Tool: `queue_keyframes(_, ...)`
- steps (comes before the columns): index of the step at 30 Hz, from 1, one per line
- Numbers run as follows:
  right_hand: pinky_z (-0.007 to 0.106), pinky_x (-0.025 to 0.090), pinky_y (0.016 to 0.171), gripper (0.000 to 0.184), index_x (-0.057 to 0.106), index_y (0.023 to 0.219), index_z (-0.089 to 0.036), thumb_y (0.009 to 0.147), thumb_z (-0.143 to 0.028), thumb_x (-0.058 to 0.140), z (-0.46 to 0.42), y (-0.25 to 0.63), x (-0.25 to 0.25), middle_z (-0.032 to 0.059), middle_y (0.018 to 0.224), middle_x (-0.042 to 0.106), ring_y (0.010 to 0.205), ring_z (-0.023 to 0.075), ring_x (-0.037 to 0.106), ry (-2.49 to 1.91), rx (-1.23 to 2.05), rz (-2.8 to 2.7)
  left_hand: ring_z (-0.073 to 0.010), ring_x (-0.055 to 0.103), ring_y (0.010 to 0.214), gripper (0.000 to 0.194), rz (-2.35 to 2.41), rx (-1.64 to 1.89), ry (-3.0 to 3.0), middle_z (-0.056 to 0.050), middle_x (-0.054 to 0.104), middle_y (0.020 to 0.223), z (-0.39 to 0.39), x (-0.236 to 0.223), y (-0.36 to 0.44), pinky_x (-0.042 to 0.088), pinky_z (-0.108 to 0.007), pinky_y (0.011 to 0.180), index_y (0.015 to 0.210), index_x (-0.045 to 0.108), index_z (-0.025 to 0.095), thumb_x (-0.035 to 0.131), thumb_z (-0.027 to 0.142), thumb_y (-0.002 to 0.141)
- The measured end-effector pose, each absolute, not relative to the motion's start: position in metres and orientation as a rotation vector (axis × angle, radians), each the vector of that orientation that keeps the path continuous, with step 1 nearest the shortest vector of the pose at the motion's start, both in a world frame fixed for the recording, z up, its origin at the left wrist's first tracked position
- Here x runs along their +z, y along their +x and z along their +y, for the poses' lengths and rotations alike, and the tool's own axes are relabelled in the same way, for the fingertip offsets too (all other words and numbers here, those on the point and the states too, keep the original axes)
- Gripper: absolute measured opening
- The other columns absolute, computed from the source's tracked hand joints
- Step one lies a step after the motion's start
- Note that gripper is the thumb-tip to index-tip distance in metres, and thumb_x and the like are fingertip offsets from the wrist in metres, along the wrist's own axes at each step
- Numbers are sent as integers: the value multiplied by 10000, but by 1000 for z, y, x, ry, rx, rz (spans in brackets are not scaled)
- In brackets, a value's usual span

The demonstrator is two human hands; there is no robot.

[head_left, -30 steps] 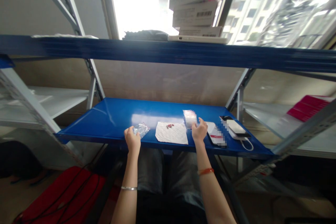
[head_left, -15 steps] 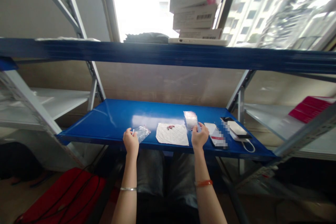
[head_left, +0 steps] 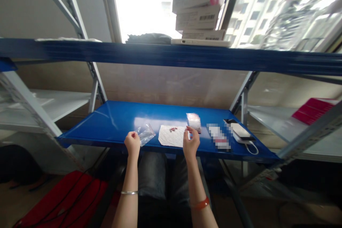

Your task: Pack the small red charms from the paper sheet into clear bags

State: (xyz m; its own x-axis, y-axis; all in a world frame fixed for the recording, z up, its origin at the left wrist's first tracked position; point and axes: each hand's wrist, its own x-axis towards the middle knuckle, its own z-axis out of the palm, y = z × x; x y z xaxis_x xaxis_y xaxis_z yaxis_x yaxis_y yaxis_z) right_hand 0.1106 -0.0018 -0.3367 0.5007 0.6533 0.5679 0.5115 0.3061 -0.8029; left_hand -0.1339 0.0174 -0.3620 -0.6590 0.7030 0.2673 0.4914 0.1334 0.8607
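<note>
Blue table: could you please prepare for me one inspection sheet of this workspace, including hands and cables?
Surface: blue table, shiny, reflecting light.
Job's things: clear bag on the left; white cloth bearing small reddish pieces; packets beyond the right hand.
Clutter: pixelated item and a phone-like item on the right.
Hands: left hand closed on the bag's left end; right at the cloth's right edge, grip unclear.
Cables: white cable by the phone-like item; dark cords over a red case, lower left.
Surroundings: upper shelf bearing stacked boxes; window behind.
</note>
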Motion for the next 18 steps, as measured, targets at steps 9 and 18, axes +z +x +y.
queue_keyframes(9, 294, 427, 655, 343, 638, 985, -155, 811, -412, 493, -17, 86, -317, 99, 917, 657, 830, 206, 591, -1247, 525, -1231, -199, 647, 820, 214, 1863, 1789, 1155, -93, 670, 914, 13, -345, -119, 483, -291, 739, 873, 577, 164, 496, 337, 778)
queue_keyframes(18, 279, 443, 650, 553, 593, 1173, -169, 743, -516, 588, -21, 92, -304, 111, 1064, 653, 913, 222, 591, -1087, 1040, -1230, -175, 652, 790, 166, 950, 1610, 1052, -61, 717, 890, -10, -297, -83, 424, -250, 673, 749, 459, 190, 524, 342, 747)
